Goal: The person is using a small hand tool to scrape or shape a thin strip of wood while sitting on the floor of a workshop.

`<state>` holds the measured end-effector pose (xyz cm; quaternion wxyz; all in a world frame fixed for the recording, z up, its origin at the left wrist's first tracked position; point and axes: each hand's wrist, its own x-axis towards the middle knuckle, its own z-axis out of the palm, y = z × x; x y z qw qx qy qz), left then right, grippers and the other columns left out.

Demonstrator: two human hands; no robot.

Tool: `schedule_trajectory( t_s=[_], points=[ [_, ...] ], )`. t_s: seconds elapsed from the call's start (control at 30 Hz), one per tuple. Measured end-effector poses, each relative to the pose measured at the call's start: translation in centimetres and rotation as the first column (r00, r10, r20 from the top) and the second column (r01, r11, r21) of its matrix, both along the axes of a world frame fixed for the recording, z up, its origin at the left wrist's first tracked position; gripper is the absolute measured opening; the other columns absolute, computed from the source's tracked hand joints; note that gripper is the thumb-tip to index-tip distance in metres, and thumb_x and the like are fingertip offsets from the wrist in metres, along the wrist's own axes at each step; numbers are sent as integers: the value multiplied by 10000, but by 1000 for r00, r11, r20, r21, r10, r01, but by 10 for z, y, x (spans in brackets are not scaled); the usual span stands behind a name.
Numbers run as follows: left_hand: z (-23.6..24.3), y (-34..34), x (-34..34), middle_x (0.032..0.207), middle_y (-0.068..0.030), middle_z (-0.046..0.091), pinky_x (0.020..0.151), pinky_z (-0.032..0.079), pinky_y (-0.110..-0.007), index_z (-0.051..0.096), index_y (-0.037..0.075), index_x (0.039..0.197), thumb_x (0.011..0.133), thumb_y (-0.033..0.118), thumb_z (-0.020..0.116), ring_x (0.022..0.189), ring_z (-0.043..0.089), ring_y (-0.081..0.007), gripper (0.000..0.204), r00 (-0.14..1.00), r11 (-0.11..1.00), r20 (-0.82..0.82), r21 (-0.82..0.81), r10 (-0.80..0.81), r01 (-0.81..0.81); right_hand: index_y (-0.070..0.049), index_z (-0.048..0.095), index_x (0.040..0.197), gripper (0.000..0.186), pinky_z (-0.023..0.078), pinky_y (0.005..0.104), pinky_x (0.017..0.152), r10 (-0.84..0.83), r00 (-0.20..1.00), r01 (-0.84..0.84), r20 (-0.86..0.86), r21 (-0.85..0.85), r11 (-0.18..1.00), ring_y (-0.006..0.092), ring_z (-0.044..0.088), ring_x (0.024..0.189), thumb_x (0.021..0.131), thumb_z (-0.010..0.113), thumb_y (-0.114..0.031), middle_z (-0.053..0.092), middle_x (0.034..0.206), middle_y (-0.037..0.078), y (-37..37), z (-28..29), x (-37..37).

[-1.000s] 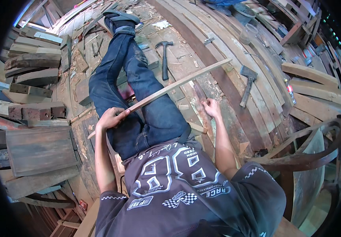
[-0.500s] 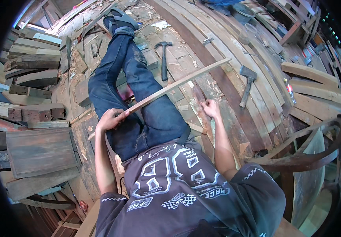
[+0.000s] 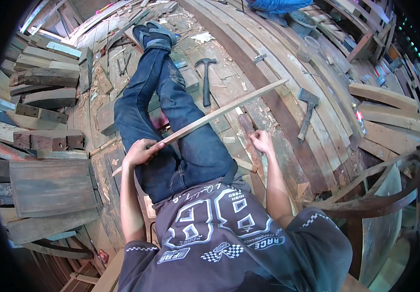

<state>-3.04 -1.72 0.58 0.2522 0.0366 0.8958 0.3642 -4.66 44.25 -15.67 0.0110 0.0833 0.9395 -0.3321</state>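
My left hand (image 3: 141, 152) is closed around a long pale wooden strip (image 3: 227, 107), which lies diagonally across my jeans (image 3: 190, 138) and reaches past my legs to the right. My right hand (image 3: 262, 141) has curled fingers beside my right thigh, at a reddish-brown piece of wood (image 3: 245, 122); what they hold there is too small to make out. A claw hammer (image 3: 206, 80) lies on the floor beyond my right leg, and a square-headed mallet (image 3: 306, 107) lies to the right of the strip.
Stacked timber offcuts (image 3: 44, 100) and a flat board (image 3: 52, 187) are on the left. Long planks (image 3: 331, 141) run along the right, near a curved wooden frame (image 3: 380, 204). A bucket (image 3: 300, 24) and blue cloth (image 3: 273, 7) are at the top; wood chips scatter over the floor.
The whole view has shifted slightly downward in the picture. Both hands keep much the same position relative to the strip and my legs.
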Motion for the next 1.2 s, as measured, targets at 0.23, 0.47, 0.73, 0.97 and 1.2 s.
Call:
schedule_trajectory(
  t_s=[0.23,0.47,0.73,0.97,1.2],
  points=[
    [4,4,1,583,-26,543,457,444,-288,638,12,758,936,525,580,470,546,-121,545,1000,1000,6,-2,13,-13,-4,709,890,373,546,444,785,45,992,-59,116,123,991,370,688,878,762,700,-354,690,884,236,-7,15,10],
    [-2,-1,5,570,-9,522,438,404,-280,618,21,739,948,489,586,460,500,-103,514,999,999,20,41,35,-35,15,676,1097,560,529,474,893,-4,904,-131,428,285,950,383,654,1039,725,751,-396,663,1078,280,-12,22,11],
    [2,-4,12,548,-12,527,452,413,-291,639,6,735,931,512,596,477,518,-105,544,997,997,-39,53,59,-57,-54,644,1159,424,504,478,932,183,974,-209,134,214,954,420,632,1043,810,682,-290,658,1136,224,-68,39,-51],
    [3,-3,1,565,-37,579,493,461,-312,680,23,762,907,558,598,506,592,-141,560,998,1000,-64,-3,11,-11,-48,667,1117,323,457,491,957,408,910,-414,79,262,872,373,608,1091,885,546,-238,654,1114,246,-92,-31,-133],
    [-8,-12,11,583,-34,586,506,474,-311,690,27,784,909,541,598,522,595,-141,537,996,999,-81,-33,-24,21,-67,708,852,249,469,497,827,486,873,-439,40,500,747,354,625,876,880,486,-177,681,881,180,-104,-62,-126]
  ],
)
